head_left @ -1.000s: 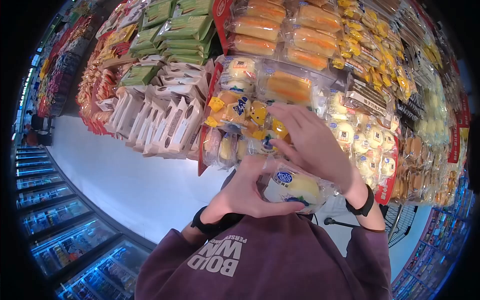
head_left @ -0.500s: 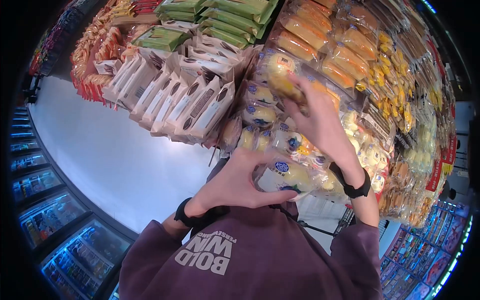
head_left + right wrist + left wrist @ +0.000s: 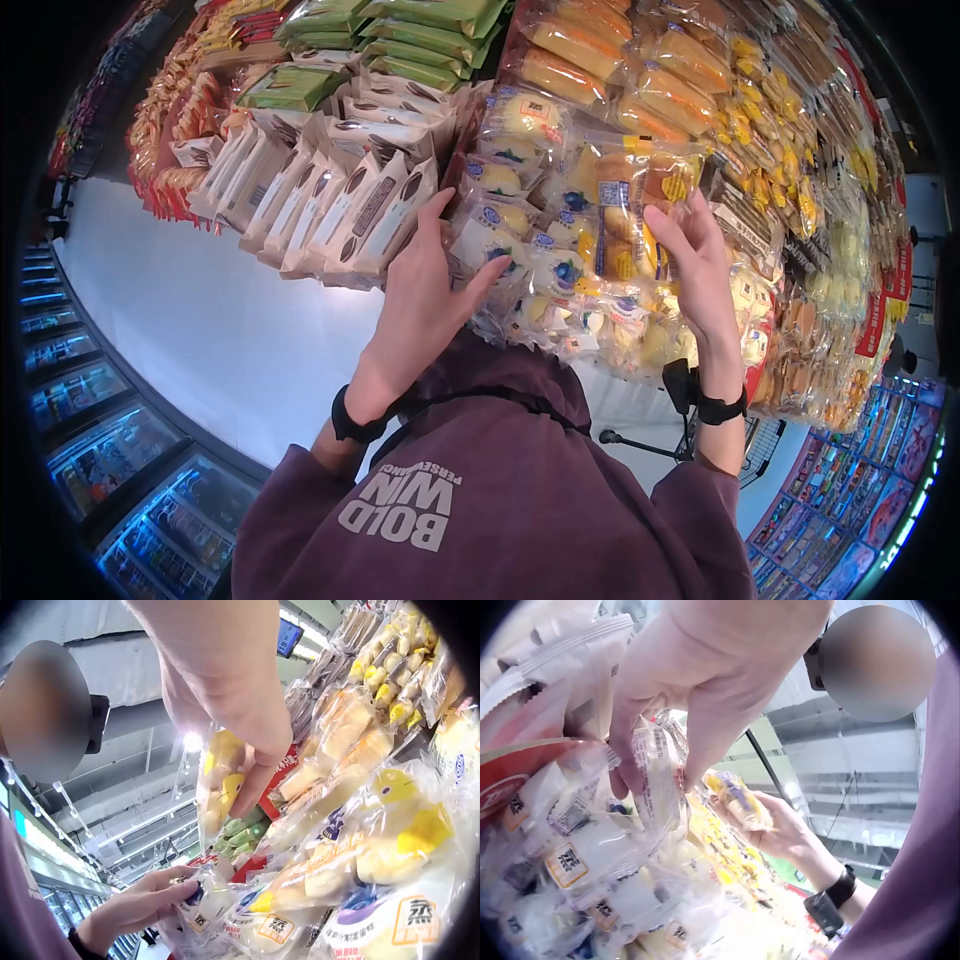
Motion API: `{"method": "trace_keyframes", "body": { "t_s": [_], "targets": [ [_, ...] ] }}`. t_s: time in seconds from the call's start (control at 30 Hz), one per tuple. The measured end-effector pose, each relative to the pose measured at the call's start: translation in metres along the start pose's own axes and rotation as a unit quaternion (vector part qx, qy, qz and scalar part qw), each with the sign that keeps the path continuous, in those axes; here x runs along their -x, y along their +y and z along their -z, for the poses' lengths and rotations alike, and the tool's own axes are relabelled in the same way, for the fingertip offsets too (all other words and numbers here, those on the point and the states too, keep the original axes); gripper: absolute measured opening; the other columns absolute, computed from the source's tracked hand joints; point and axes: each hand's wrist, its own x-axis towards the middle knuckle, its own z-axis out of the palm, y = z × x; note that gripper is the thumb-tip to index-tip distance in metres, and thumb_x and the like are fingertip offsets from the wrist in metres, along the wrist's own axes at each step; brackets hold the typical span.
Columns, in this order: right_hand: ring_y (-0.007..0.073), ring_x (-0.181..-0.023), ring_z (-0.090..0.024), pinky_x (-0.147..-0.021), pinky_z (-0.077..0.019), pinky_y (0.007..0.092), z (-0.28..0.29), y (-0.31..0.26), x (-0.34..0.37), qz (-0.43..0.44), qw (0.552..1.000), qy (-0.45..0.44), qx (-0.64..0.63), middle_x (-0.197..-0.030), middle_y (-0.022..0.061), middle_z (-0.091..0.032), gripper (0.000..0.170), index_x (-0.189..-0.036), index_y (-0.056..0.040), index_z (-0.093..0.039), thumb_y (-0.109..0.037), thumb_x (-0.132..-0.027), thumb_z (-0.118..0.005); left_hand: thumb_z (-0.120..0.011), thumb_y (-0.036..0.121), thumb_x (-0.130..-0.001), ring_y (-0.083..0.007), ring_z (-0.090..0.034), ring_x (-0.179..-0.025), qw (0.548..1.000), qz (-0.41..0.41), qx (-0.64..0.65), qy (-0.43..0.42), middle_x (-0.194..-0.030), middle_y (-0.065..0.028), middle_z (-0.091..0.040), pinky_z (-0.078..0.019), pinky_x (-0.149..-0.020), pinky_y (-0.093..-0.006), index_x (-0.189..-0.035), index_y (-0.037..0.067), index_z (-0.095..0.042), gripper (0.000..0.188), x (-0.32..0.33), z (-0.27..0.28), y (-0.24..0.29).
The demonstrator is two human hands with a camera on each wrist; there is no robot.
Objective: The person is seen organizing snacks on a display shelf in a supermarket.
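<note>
Head view: your L hand has its fingers narrowed on a clear bun pkt, thumb one side, fingers the other, at the L edge of the bun display. Your R hand pinches a yellow bread pkt by its R edge, the rest of it reaching L from the fingers, over the bun display. The hands are well apart.

Just L of your L fingers: beige pkts in a slanted row, green pkts beyond them. Farther L & nearer you, pale floor runs past the display edge. Beyond your R fingers: long bread pkts; R of them, small yellow pkts. Cart is nearer you than your R fingers, past the display's near edge.

L wrist view: a red board stands L of the L fingers, near the bun pkt. R wrist view: the yellow bread pkt hangs from the R fingers w/ open air on its L side.
</note>
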Motion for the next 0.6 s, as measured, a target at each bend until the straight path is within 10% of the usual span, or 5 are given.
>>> {"method": "trace_keyframes", "body": {
  "t_s": [0.07, 0.3, 0.5, 0.6],
  "targets": [
    [0.0141, -0.119, -0.058, -0.103, -0.0433, 0.0305, 0.001, 0.005, 0.001, -0.016, 0.999, 0.009, -0.031, -0.131, 0.0095, -0.062, 0.052, -0.143, -0.0006, -0.044, -0.013, -0.098, -0.066, -0.079, 0.024, -0.084, -0.0395, -0.058, -0.11, 0.998, -0.046, -0.032, 0.006, -0.129, -0.0244, -0.053, -0.0492, -0.09, -0.0438, -0.143, 0.0, -0.04, 0.075, -0.001, -0.005, 0.002],
    [0.0138, -0.106, -0.065, -0.093, -0.0517, 0.0306, 0.004, 0.006, 0.014, -0.027, 0.994, -0.024, -0.102, -0.123, 0.0103, -0.065, 0.058, -0.139, 0.0003, -0.045, -0.005, -0.089, -0.074, -0.079, 0.014, -0.081, -0.0366, -0.052, -0.12, 0.961, -0.161, -0.216, 0.067, -0.133, -0.014, -0.054, -0.0421, -0.099, -0.0464, -0.13, 0.004, -0.057, 0.054, 0.004, -0.016, 0.012],
    [0.0135, -0.107, -0.063, -0.095, -0.052, 0.0308, -0.004, 0.011, 0.026, 0.061, 0.995, -0.014, -0.073, -0.12, 0.0082, -0.064, 0.059, -0.138, 0.0005, -0.045, -0.005, -0.088, -0.075, -0.074, 0.013, -0.09, -0.0172, -0.067, -0.096, 0.937, 0.013, 0.317, -0.146, -0.111, -0.0145, -0.068, -0.0539, -0.085, -0.033, -0.13, -0.006, -0.054, 0.049, 0.005, -0.039, 0.061],
    [0.0235, -0.106, -0.066, -0.092, -0.0532, 0.0341, -0.003, 0.01, 0.037, 0.193, 0.976, 0.047, 0.091, -0.122, 0.0102, -0.065, 0.055, -0.131, -0.0016, -0.054, -0.002, -0.082, -0.078, -0.075, 0.021, -0.09, -0.0192, -0.064, -0.108, 0.94, -0.001, 0.312, -0.138, -0.123, -0.0138, -0.063, -0.0515, -0.093, -0.0333, -0.14, -0.006, -0.043, 0.066, 0.004, -0.053, 0.076]
  ]
}}
